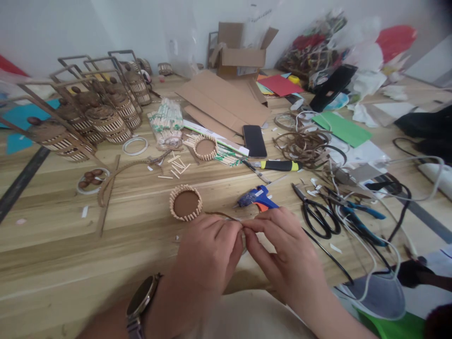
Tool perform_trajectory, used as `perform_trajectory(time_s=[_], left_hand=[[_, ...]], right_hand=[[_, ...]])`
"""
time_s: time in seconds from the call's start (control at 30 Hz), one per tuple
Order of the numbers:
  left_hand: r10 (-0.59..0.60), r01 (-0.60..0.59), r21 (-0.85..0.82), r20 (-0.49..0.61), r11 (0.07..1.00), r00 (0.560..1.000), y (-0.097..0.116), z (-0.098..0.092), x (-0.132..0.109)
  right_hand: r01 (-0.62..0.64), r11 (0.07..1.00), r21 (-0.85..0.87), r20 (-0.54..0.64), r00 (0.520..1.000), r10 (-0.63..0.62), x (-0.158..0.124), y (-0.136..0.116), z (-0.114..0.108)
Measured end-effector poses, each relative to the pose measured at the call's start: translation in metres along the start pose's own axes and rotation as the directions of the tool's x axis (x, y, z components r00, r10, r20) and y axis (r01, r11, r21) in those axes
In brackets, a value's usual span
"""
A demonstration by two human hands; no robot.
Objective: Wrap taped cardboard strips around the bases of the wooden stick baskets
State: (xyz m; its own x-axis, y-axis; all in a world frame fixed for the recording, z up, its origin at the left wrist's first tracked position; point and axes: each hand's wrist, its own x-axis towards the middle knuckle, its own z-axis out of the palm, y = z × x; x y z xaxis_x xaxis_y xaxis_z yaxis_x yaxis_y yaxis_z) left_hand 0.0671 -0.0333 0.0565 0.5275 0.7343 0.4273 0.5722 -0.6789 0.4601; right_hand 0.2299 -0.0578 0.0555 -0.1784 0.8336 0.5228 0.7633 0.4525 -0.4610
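My left hand and my right hand meet fingertip to fingertip near the table's front edge. Both are closed in a pinch on a thin brown strip, much of which the fingers cover. A pale, rounded thing shows partly between the hands; its kind is hidden. Beyond my left hand stands a small round basket with a brown base and a wall of short wooden sticks. A blue hot glue gun lies just past my right fingers.
Black scissors, blue-handled pliers and tangled cables lie at right. Farther back are a utility knife, a phone, coiled brown strips and a second stick ring. Finished lidded baskets crowd the left.
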Motion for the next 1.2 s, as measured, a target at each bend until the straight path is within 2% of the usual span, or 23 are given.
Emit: perform_trajectory(time_s=[0.17, 0.4, 0.67, 0.87, 1.03, 1.2], left_hand=[[-0.003, 0.003, -0.013, -0.001, 1.0, 1.0, -0.0001, 0.001, -0.001], [-0.026, 0.027, -0.054, 0.009, 0.998, 1.0, 0.0004, -0.0023, -0.0001], [-0.019, 0.019, -0.034, 0.007, 0.999, 1.0, -0.001, 0.0026, -0.0016], [-0.096, 0.1, -0.117, 0.047, 0.988, 0.994, -0.0013, 0.0011, -0.0028], [-0.18, 0.193, -0.17, 0.091, 0.966, 0.979, -0.0016, -0.0004, -0.0011], [-0.176, 0.182, -0.173, 0.053, 0.968, 0.983, -0.003, -0.0019, 0.0013]], right_hand=[[-0.012, 1.0, 0.019, -0.012, 1.0, 0.012, -0.0007, 0.0001, -0.0002], [-0.044, 0.996, 0.081, 0.048, 0.998, 0.04, 0.0015, 0.0017, -0.0053], [-0.039, 0.997, 0.059, 0.009, 0.999, 0.039, -0.0017, 0.0015, 0.0001], [-0.048, 0.996, 0.072, -0.018, 0.999, 0.05, -0.0005, 0.0048, 0.0033], [-0.113, 0.985, 0.128, 0.039, 0.993, 0.109, 0.0014, 0.0065, 0.0012], [-0.131, 0.982, 0.138, 0.05, 0.991, 0.125, 0.0006, 0.007, 0.0007]])
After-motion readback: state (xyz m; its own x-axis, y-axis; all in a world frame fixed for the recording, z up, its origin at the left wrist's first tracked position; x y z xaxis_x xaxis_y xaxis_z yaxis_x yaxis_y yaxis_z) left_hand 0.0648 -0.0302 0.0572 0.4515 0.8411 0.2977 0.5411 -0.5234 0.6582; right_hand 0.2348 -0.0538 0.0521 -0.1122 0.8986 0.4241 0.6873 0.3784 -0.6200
